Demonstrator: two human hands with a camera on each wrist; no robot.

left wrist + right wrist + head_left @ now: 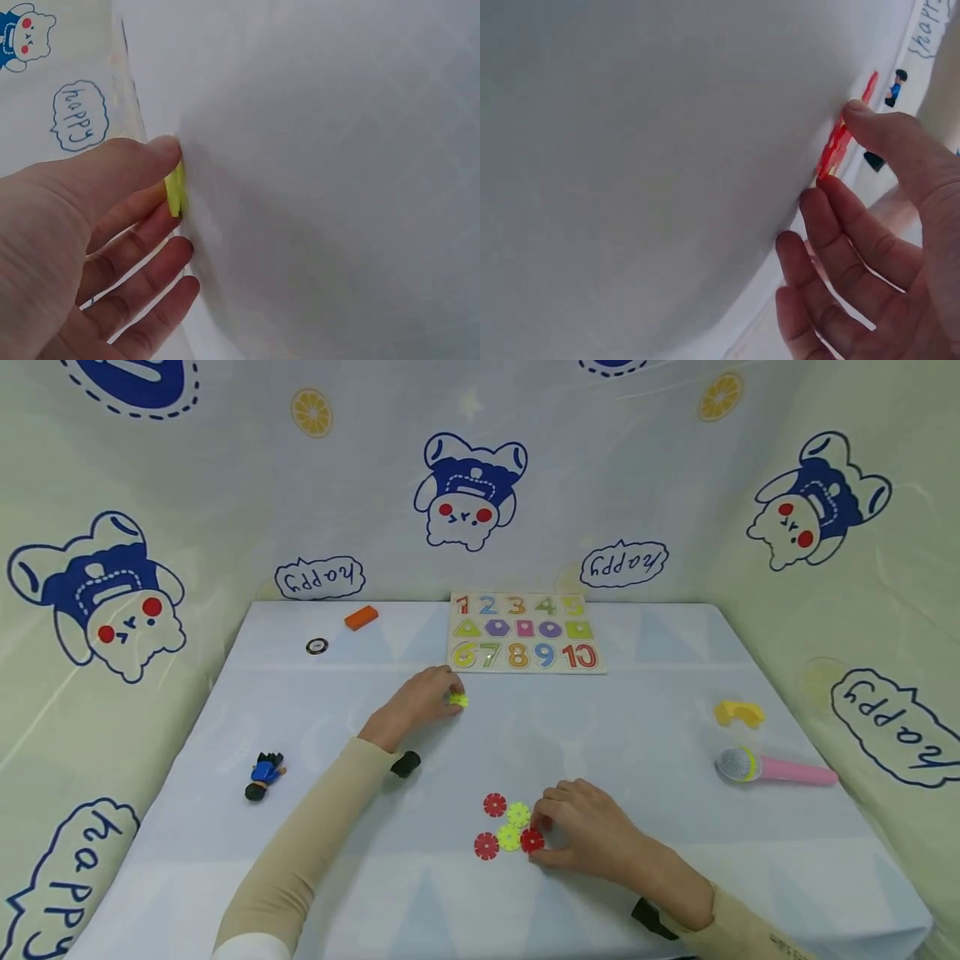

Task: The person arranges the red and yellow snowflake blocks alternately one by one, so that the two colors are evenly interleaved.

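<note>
My left hand (448, 698) reaches out over the middle of the white table (645, 718) and pinches a small yellow-green toothed disc (459, 700) that lies on the cloth. The left wrist view shows the left thumb (161, 154) above that disc (175, 189) and a finger below it. Nearer to me, my right hand (543, 838) holds a red toothed disc (531, 841) between thumb and forefinger at the right side of a small cluster. That cluster has two more red discs (494, 804) and two yellow-green discs (517, 815), all lying flat. In the right wrist view the red disc (832, 150) appears edge-on between the fingers.
A number and shape puzzle board (525, 632) lies at the back middle. An orange block (361, 617) and a round black chip (317, 647) sit at the back left. A small toy figure (264, 775) lies left; a yellow piece (738, 713) and a pink toy microphone (776, 767) lie right.
</note>
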